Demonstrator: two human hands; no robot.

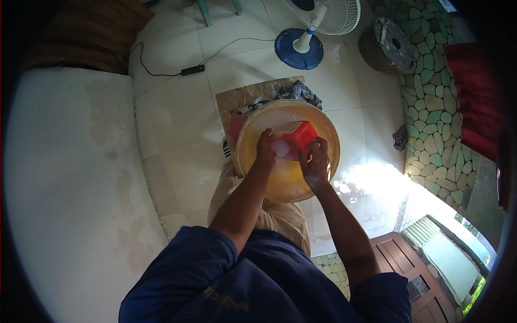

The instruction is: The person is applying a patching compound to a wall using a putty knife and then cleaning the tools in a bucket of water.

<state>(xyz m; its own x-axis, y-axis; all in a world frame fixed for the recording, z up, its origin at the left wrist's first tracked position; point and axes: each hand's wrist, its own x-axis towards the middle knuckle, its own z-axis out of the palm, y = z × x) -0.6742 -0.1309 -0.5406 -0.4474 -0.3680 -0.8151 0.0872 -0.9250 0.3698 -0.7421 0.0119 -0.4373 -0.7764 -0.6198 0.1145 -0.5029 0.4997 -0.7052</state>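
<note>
Over a round yellowish basin [334, 145] in front of my body, a red box-shaped container [305, 134] lies tilted on its side between my hands. My left hand [265, 148] is closed at its left end, beside a pale pinkish, shiny part that I cannot make out clearly. At the container's right end, the fingers of my right hand [316, 161] curl round its lower corner. Whitish residue or liquid covers part of the basin's inside. My hands hide some of the container.
Under the basin is a stained board [231, 99] with crumpled dark material [301, 92] on it. Beyond stand a fan [300, 48], its cord running to a black power strip [193, 70], and a round drum [377, 48]. A white wall [75, 177] rises on the left.
</note>
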